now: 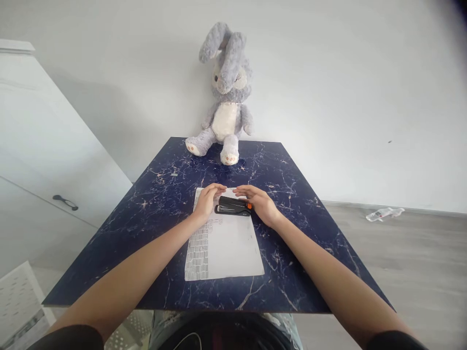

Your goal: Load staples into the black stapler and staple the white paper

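Observation:
A black stapler (233, 206) with an orange part at its right end lies on a white sheet of paper (235, 253), near the sheet's far edge. Rows of grey marks and small print run along the paper's left side. My left hand (208, 199) rests at the stapler's left, over the sheet's upper left edge, fingers stretched out and nothing in them. On the other side, my right hand (260, 201) reaches past the orange end with its fingers extended behind the stapler. Whether the right thumb touches the stapler I cannot tell.
The sheet lies on a dark blue marbled table (156, 243). At its far end sits a grey plush rabbit (228, 97) against the wall. A white cabinet (54, 146) stands to the left. Clear plastic packaging (384, 214) lies on the floor at right.

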A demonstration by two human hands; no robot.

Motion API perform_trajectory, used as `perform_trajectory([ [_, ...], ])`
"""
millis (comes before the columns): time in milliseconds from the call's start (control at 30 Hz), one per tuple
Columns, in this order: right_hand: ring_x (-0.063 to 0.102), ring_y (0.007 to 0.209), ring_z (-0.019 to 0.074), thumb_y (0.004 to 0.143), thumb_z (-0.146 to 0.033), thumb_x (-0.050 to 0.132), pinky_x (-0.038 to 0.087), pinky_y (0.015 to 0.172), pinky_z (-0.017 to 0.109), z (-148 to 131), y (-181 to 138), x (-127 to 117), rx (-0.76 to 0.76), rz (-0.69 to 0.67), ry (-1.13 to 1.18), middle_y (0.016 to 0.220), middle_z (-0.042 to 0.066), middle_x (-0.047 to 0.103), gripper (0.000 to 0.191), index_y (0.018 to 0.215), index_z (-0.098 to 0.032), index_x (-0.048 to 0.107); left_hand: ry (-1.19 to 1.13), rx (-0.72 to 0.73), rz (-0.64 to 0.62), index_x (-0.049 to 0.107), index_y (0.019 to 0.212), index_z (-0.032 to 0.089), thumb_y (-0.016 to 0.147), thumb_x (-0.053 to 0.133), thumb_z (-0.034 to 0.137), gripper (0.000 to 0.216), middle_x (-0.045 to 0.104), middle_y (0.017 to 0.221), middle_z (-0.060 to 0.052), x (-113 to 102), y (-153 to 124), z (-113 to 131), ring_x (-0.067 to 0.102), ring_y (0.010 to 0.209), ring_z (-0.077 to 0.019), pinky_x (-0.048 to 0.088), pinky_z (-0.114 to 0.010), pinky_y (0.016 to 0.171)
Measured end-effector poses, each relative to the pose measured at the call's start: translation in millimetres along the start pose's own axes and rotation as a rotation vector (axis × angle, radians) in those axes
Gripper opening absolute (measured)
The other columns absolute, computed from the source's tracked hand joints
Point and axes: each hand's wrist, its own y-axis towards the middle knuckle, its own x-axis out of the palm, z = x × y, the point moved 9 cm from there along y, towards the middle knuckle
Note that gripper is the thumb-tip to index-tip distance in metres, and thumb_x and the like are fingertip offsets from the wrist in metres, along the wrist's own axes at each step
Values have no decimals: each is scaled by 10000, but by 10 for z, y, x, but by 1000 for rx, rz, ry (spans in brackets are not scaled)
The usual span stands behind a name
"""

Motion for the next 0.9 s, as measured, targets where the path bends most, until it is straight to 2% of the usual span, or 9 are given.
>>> perform_trajectory([
  [100,629,1255,270,694,-177,409,470,1106,468,88,-1,-34,86,-27,83,1340,120,680,584,1227,-169,647,-33,-7,12,770,889,204,847,551,312,247,779,1012,-88,3,-7,-23,721,1048,-254,508,-392,1029],
  [200,613,1279,272,631,-164,415,450,1125,474,161,2,-19,128,-67,97,1340,111,682,650,1243,-163,636,-60,-16,23,769,873,194,854,552,351,268,783,1003,-99,6,-17,-21,732,1010,-258,521,-400,1003],
  [400,622,1248,268,634,-144,429,471,1091,487,183,17,-10,97,-97,55,1347,98,678,714,1324,-184,602,-87,-8,27,766,828,190,881,544,346,276,784,930,-94,15,-22,20,740,937,-244,533,-399,977],
  [633,632,1216,277,672,-150,432,467,1086,479,129,6,35,68,-135,41,1286,88,694,602,1219,-192,679,-140,-47,62,777,789,163,914,553,435,374,789,911,-128,-15,-39,17,751,895,-260,544,-404,949],
  [800,635,1186,274,696,-154,484,481,1057,455,171,6,62,62,-175,190,1267,66,703,575,1221,-219,710,-82,1,182,783,739,136,956,485,489,511,791,843,-145,-161,-79,116,764,830,-262,572,-401,897],
  [900,634,1195,280,711,-155,505,476,1065,447,210,18,45,72,-163,197,1250,61,715,538,1194,-222,734,-31,7,238,771,691,130,964,439,478,553,784,797,-147,-241,-84,143,760,762,-252,589,-381,818],
])
